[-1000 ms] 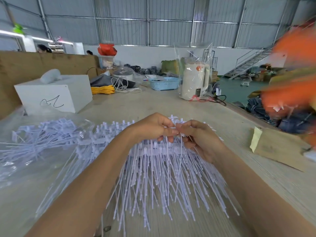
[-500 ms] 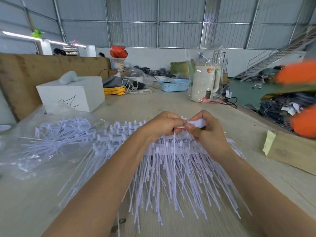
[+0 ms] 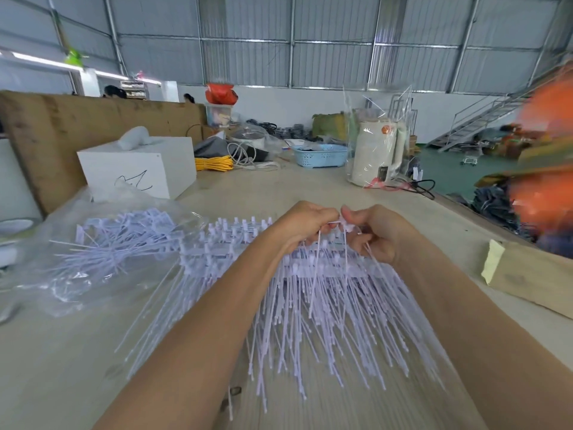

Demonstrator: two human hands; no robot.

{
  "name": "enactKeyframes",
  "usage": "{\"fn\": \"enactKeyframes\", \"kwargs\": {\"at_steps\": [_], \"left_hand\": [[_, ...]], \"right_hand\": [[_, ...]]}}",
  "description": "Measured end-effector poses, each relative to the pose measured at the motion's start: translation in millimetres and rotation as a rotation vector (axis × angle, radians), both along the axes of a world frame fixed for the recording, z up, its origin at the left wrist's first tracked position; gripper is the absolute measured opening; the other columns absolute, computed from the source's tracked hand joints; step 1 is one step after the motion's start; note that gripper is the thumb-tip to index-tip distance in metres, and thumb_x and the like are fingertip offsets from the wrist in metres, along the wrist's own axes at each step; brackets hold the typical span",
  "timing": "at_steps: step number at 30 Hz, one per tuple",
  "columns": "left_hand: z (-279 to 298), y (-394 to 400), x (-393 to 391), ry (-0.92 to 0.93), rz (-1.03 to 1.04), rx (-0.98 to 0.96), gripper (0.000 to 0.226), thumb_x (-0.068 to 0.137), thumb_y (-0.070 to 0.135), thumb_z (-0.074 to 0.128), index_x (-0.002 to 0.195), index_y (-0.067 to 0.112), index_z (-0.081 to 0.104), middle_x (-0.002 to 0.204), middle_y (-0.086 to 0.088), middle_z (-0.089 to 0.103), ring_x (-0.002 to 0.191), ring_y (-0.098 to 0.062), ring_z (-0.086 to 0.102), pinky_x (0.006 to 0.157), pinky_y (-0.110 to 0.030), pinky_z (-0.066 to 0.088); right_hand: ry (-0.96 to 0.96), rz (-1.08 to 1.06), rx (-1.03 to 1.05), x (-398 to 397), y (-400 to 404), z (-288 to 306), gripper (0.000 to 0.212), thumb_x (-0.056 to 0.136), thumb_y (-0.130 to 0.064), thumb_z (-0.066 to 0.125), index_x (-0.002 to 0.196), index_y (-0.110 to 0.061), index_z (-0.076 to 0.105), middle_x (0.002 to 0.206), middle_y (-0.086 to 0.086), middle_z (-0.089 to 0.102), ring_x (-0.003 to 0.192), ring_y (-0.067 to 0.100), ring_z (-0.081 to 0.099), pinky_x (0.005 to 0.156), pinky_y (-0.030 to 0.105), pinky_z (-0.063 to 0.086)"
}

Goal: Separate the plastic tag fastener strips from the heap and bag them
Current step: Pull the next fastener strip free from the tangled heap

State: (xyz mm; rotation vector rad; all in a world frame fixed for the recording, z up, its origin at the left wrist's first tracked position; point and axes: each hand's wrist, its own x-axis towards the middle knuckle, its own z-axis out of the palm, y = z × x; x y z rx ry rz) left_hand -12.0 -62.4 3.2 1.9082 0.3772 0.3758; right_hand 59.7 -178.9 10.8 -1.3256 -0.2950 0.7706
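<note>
A heap of white plastic tag fastener strips [image 3: 310,305] fans out on the table towards me, heads at the far side. My left hand [image 3: 302,226] and my right hand [image 3: 376,234] meet above the heap's far edge, both pinching the head of one fastener strip [image 3: 341,225] whose thin tails hang down. A clear plastic bag [image 3: 102,252] lies to the left with several fasteners inside it.
A white box [image 3: 139,172] stands at the back left against a brown board. A yellow cord, a blue basket [image 3: 322,155] and a bagged white kettle [image 3: 376,156] sit further back. A brown cardboard piece [image 3: 533,274] lies at the right table edge.
My hands have stayed together over the heap, lifting slightly with the pinched strip. The view has shifted a little, so the table contents sit further right.
</note>
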Motion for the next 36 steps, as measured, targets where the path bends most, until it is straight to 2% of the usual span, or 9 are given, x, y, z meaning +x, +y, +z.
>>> {"fn": "enactKeyframes", "kwargs": {"at_steps": [3, 5, 10, 15, 21, 25, 27, 31, 36], "left_hand": [[-4, 4, -1, 0.061, 0.044, 0.066, 0.023, 0.082, 0.023, 0.064, 0.064, 0.011, 0.059, 0.059, -0.001, 0.056, 0.059, -0.018, 0.044, 0.045, -0.020, 0.026], [-4, 7, -1, 0.073, 0.047, 0.091, 0.017, 0.082, 0.024, 0.066, 0.076, 0.008, 0.065, 0.070, -0.005, 0.060, 0.070, -0.018, 0.048, 0.048, -0.021, 0.029], [3, 11, -7, 0.029, -0.065, 0.088, 0.025, 0.093, 0.025, 0.057, 0.077, 0.008, 0.067, 0.049, 0.006, 0.056, 0.038, -0.004, 0.042, 0.046, -0.016, 0.036], [17, 11, -18, 0.051, -0.137, 0.009, 0.035, 0.080, -0.015, 0.038, 0.104, -0.007, 0.061, 0.078, -0.011, 0.064, 0.058, -0.019, 0.048, 0.052, -0.027, 0.038], [21, 28, -27, 0.181, -0.207, 0.217, 0.038, 0.082, -0.006, 0.064, 0.118, 0.006, 0.057, 0.122, -0.006, 0.055, 0.113, -0.013, 0.051, 0.087, -0.018, 0.044], [19, 31, -27, 0.194, -0.138, 0.321, 0.027, 0.078, 0.009, 0.074, 0.103, 0.002, 0.067, 0.110, -0.011, 0.067, 0.103, -0.020, 0.061, 0.096, -0.032, 0.047], [20, 30, -27, 0.188, -0.135, 0.374, 0.022, 0.077, 0.014, 0.076, 0.097, 0.005, 0.070, 0.099, -0.011, 0.070, 0.095, -0.022, 0.063, 0.091, -0.034, 0.049], [25, 29, -29, 0.186, -0.153, 0.447, 0.018, 0.082, 0.019, 0.072, 0.096, 0.012, 0.065, 0.091, -0.009, 0.071, 0.079, -0.017, 0.064, 0.079, -0.029, 0.049], [25, 28, -31, 0.171, -0.190, 0.341, 0.010, 0.087, 0.015, 0.066, 0.091, 0.019, 0.058, 0.067, -0.005, 0.067, 0.045, -0.006, 0.052, 0.053, -0.019, 0.045]], "right_hand": [[-0.489, -0.192, -0.400, 5, 8, 1, 0.024, 0.089, -0.010, 0.062, 0.070, -0.002, 0.049, 0.065, 0.010, 0.044, 0.046, 0.017, 0.037, 0.042, 0.024, 0.032], [-0.626, -0.320, -0.409, 10, 6, 7, 0.032, 0.088, -0.009, 0.061, 0.063, -0.006, 0.042, 0.061, 0.011, 0.042, 0.048, 0.019, 0.037, 0.046, 0.026, 0.031], [-0.057, -0.039, 0.072, 18, -3, 17, 0.024, 0.088, -0.019, 0.065, 0.078, -0.010, 0.045, 0.066, 0.004, 0.048, 0.049, 0.009, 0.036, 0.031, 0.013, 0.031], [-0.010, -0.075, 0.122, 16, -4, -4, 0.022, 0.089, -0.024, 0.063, 0.078, -0.009, 0.050, 0.064, 0.005, 0.052, 0.048, 0.012, 0.048, 0.032, 0.014, 0.038], [0.141, 0.122, 0.310, 18, -22, -3, 0.027, 0.080, -0.022, 0.065, 0.074, -0.013, 0.040, 0.047, -0.003, 0.040, 0.029, 0.003, 0.033, 0.025, 0.011, 0.023], [0.441, 0.390, 0.426, 5, -19, 3, 0.047, 0.046, -0.001, 0.091, 0.064, -0.009, 0.048, 0.048, -0.003, 0.037, 0.028, 0.004, 0.040, 0.023, 0.013, 0.026], [0.465, 0.387, 0.355, -2, -11, -2, 0.040, 0.056, -0.003, 0.086, 0.064, -0.008, 0.047, 0.048, -0.001, 0.040, 0.028, 0.004, 0.041, 0.024, 0.013, 0.028], [-0.160, -0.058, -0.144, -6, 4, -19, 0.027, 0.084, -0.032, 0.069, 0.075, -0.010, 0.055, 0.047, 0.003, 0.049, 0.027, 0.008, 0.036, 0.031, 0.015, 0.030], [-0.178, -0.030, -0.077, 2, 3, -22, 0.040, 0.079, -0.049, 0.070, 0.084, -0.010, 0.063, 0.063, 0.002, 0.065, 0.041, 0.010, 0.042, 0.031, 0.016, 0.030]]}}
